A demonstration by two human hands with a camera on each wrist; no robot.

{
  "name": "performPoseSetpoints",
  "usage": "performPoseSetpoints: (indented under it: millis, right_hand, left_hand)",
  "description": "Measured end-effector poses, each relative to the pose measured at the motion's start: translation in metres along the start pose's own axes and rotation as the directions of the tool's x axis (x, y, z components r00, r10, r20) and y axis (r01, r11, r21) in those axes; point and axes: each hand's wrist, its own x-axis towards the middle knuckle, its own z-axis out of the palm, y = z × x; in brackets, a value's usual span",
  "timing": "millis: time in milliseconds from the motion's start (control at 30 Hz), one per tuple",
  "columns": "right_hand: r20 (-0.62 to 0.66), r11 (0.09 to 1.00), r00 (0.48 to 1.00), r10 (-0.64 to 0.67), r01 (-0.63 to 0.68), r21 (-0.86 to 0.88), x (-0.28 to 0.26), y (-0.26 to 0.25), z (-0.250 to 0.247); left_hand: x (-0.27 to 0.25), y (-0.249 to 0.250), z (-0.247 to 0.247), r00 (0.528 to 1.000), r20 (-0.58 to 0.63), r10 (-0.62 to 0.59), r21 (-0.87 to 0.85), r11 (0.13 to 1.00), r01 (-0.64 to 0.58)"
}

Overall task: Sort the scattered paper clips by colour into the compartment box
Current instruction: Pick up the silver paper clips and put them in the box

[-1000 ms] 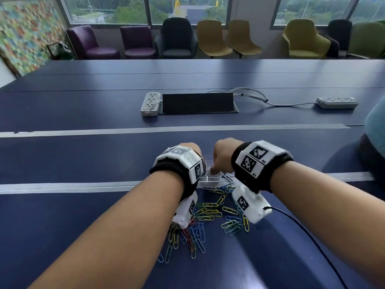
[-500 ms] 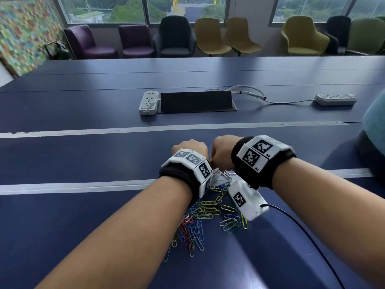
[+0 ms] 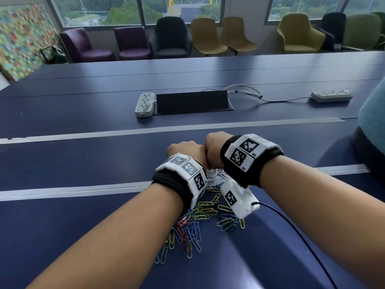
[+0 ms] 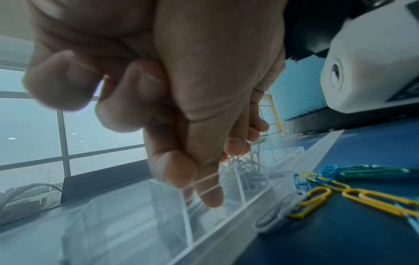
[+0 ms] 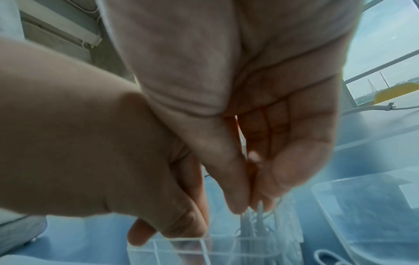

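Right hand (image 5: 260, 125) grip pinching white paper clips (image 5: 258, 226) over clear plastic compartment box (image 4: 172, 211), left hand (image 4: 181, 89) grip pinching its wall, coloured clips (image 3: 200, 217) on blue counter (image 3: 83, 215)

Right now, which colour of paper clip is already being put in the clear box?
The white paper clips: the right hand pinches some over a compartment of the clear box that holds white ones. The coloured clips lie on the table.
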Motion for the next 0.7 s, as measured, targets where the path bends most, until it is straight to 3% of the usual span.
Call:
performPoseSetpoints:
  millis: [333,700]
  right_hand:
    - [0.059,0.998,0.998,0.013,-0.016,0.057,-0.008,0.001,-0.001]
    - [-0.041,0.991,0.999,-0.015,0.02,0.135,-0.014,0.0,0.001]
  left_hand:
    - [0.009,-0.01,0.001,0.996,0.06,0.06,-0.003,0.998,-0.06]
    - [0.017,-0.02,0.012,0.996,0.083,0.033,-0.094,0.995,-0.025]
